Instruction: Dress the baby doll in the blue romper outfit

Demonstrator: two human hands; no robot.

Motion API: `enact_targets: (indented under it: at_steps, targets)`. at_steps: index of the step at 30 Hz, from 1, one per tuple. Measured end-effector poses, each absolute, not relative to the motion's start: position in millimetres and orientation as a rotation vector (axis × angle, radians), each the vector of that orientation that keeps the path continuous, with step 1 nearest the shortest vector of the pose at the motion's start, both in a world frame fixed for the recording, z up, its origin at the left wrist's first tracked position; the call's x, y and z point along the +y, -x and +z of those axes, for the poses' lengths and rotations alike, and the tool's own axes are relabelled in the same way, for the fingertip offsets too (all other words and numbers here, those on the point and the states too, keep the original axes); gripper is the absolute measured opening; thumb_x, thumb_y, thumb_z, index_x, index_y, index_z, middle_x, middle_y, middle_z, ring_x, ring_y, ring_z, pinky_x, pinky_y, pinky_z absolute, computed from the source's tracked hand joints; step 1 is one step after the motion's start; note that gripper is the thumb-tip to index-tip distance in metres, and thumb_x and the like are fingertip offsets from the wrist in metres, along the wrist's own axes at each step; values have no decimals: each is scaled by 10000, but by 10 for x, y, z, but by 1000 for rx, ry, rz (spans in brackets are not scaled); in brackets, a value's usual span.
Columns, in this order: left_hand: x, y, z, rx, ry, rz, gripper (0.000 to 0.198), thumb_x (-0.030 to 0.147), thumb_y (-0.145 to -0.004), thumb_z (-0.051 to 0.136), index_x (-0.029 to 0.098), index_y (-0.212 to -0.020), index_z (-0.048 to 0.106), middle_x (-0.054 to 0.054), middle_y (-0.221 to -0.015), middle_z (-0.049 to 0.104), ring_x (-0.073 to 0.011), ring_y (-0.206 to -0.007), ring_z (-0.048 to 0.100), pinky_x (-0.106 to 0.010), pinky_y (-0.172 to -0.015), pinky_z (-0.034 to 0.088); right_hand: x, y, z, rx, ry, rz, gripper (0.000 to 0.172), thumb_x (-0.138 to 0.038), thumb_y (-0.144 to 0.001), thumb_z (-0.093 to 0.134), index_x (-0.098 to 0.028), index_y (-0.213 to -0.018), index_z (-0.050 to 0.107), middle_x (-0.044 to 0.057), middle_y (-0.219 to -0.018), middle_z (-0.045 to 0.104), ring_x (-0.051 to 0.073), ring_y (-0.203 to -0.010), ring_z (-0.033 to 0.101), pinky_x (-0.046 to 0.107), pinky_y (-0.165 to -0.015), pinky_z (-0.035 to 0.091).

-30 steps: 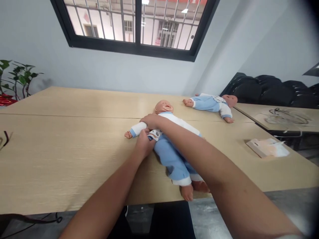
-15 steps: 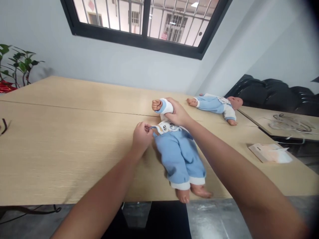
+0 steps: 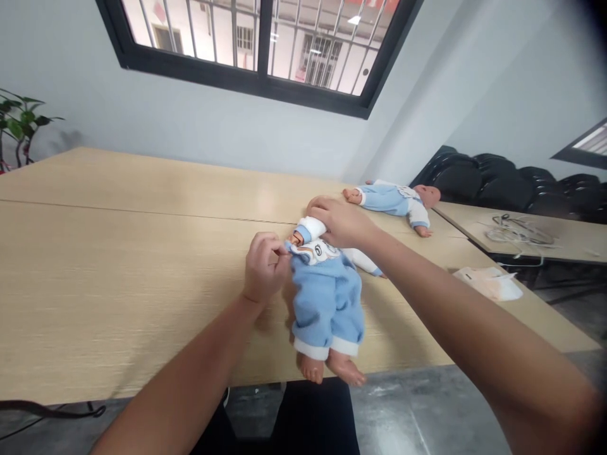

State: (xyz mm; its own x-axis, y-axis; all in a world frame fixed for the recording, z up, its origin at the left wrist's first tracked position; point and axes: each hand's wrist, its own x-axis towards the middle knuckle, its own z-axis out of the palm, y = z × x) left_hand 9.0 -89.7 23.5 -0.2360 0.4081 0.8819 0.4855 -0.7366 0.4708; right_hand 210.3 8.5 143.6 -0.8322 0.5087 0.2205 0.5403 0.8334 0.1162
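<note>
A baby doll in blue trousers and a white top with a printed face lies on its back before me, its bare feet toward the table's front edge. My left hand is closed in a pinch on the blue-trimmed edge of the doll's clothing at its side. My right hand wraps round the upper part of the doll's white sleeve, so that the arm lies bent across the chest. The doll's head is hidden behind my right hand.
A second doll in similar clothes lies at the table's back right. A small pack with a white sheet lies near the right edge. Coiled cables rest on another table, stacked black chairs behind. A plant stands far left.
My right hand has turned over, bringing the doll's raised arm down across its chest toward my left hand. The doll's legs have shifted left in view. My left hand keeps its pinch.
</note>
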Motion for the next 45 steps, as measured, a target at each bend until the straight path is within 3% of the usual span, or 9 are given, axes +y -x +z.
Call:
enact_targets:
  at_steps: [4,11,20,28,32,36,39,42,45]
  targets:
    - [-868,-119,215,-1150,1901,-2246,211,12,-859,537,222,-852,514,-12,-897,552,-164,-876,589,-303,-801,518,104,-2209,1394,-2841,693,-239,303,-181,-861,617,-181,-1155,692,171,-1238,674,349,-1161,636,490,-1018,460]
    - [-816,-140,106,-1371,2004,-2428,212,61,-910,559,222,-1047,581,-13,-970,607,-123,-829,621,-237,-743,537,74,-2314,1387,-2775,587,-126,275,-161,-829,605,-186,-1091,688,157,-1171,678,327,-1121,634,474,-990,485]
    - [-838,-144,124,-1323,2094,-2613,66,203,-958,641,221,-990,585,8,-918,623,-102,-734,636,-215,-677,546,27,-2217,1412,-2938,610,-207,241,-245,-901,624,-214,-1124,711,151,-1205,677,335,-1154,599,482,-1026,425]
    - [-806,-83,219,-1320,2059,-2398,125,100,-859,696,209,-812,734,-1,-875,675,-106,-720,608,-202,-627,514,-173,-1967,1393,-2952,931,-276,220,-278,-907,648,-187,-1091,729,166,-1164,685,356,-1175,579,460,-1020,372]
    - [-779,-75,237,-1386,2018,-2468,185,94,-850,677,222,-846,810,-17,-876,694,-121,-761,656,-210,-614,528,-173,-1912,1377,-2915,1066,-298,261,-253,-862,690,-190,-1114,712,159,-1153,692,354,-1159,593,452,-1024,379]
    - [-790,-58,220,-1330,2240,-2561,206,188,-953,592,204,-1023,785,-64,-1060,706,-159,-908,714,-247,-704,612,-106,-1972,1348,-2825,1081,-234,273,-229,-841,685,-176,-1108,684,150,-1125,689,330,-1117,623,434,-1027,413]
    - [-822,-75,200,-1347,2424,-2496,282,316,-924,719,207,-1184,709,-87,-1208,676,-179,-935,730,-265,-705,638,-106,-2029,1311,-2771,1075,-133,345,-229,-831,673,-174,-1171,652,151,-1169,680,337,-1161,610,454,-1071,409]
    - [-841,-111,203,-1418,2319,-2404,392,331,-831,846,211,-1175,703,-77,-1191,685,-192,-974,729,-273,-765,649,-244,-2038,1291,-2570,1095,-48,520,-215,-803,629,-158,-1316,570,189,-1332,615,361,-1286,534,502,-1114,383]
    - [-838,-125,217,-1416,2155,-2379,319,335,-844,850,214,-1120,746,-62,-1113,708,-188,-971,726,-264,-765,652,-520,-1978,1309,-2292,1187,61,290,-266,-898,522,-185,-1168,589,165,-1240,640,341,-1238,534,494,-1063,408]
